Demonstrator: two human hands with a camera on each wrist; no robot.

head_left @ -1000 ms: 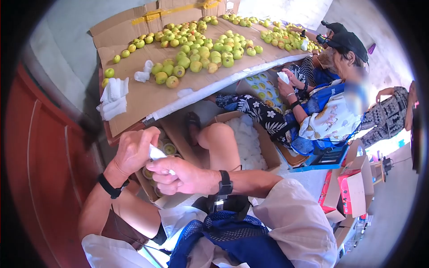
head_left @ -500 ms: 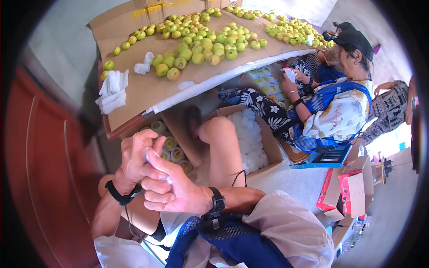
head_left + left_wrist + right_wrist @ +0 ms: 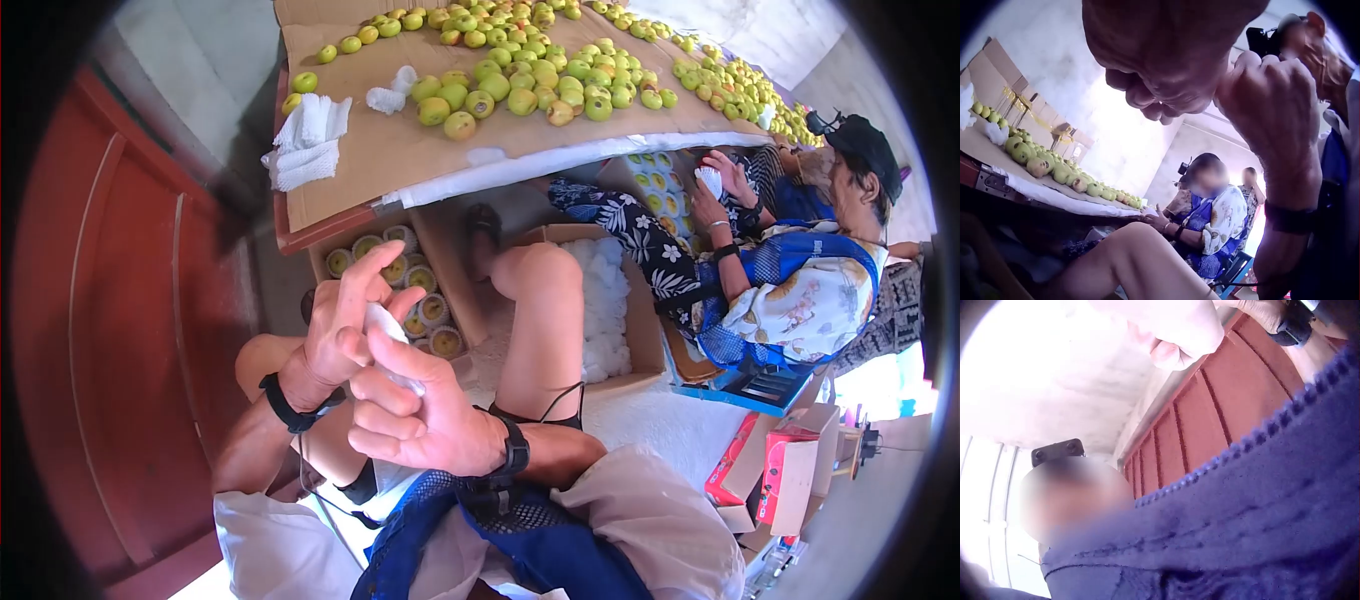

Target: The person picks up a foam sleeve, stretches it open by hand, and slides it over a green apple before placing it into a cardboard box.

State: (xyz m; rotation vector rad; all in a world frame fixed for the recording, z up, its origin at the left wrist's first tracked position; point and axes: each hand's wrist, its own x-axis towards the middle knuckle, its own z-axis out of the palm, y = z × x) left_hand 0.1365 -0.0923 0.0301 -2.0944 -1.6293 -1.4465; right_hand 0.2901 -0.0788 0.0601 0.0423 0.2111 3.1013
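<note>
In the head view, both hands meet in front of the person's lap around a small white foam net sleeve [image 3: 385, 328]. My right hand [image 3: 425, 412] grips the sleeve with its lower fingers curled and thumb lying along it. Against the sleeve's upper end is my left hand [image 3: 340, 325], index finger raised and thumb held out. Seen from the left wrist, the left hand [image 3: 1160, 53] has curled lower fingers, and the right hand [image 3: 1272, 115] is right beside it; the sleeve is hidden there. The right wrist view shows mostly blue vest fabric [image 3: 1229, 519].
Many green apples [image 3: 520, 100] lie on a cardboard-covered table [image 3: 350, 195], with a stack of white net sleeves [image 3: 307, 145] at its left. Below are a box of netted apples [image 3: 432, 308] and a box of white sleeves [image 3: 600, 310]. Another person [image 3: 790, 290] sits at the right.
The head view has shifted, so the table and boxes appear further right. The left index finger and thumb have spread apart, and more of the white sleeve shows between the hands.
</note>
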